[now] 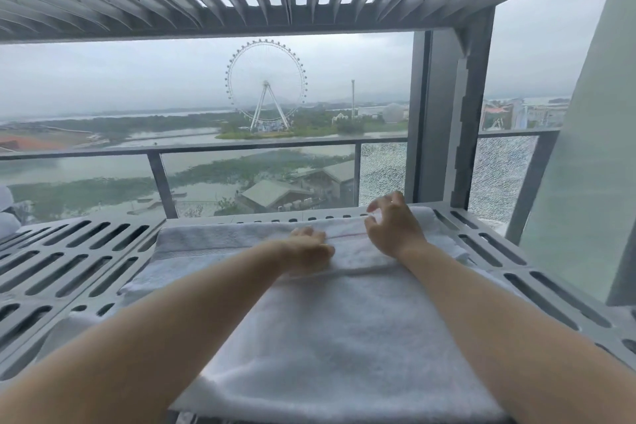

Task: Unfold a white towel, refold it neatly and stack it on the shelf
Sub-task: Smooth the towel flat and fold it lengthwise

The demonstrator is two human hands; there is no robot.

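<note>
L hand (pixel 309 249) palm-down on towel (pixel 344 337), R hand (pixel 392 225) raised, loosely curled

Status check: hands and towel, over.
Left hand rests on white terry towel, grip unclear. Right hand open above far edge. Towel lies on grey slotted shelf. Nothing blocking.

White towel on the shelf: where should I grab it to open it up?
Probably its far edge, pinched from above near both corners: the white towel lies flat on the slotted shelf, with the forearms over its near part. The right hand hovers at that edge.
</note>
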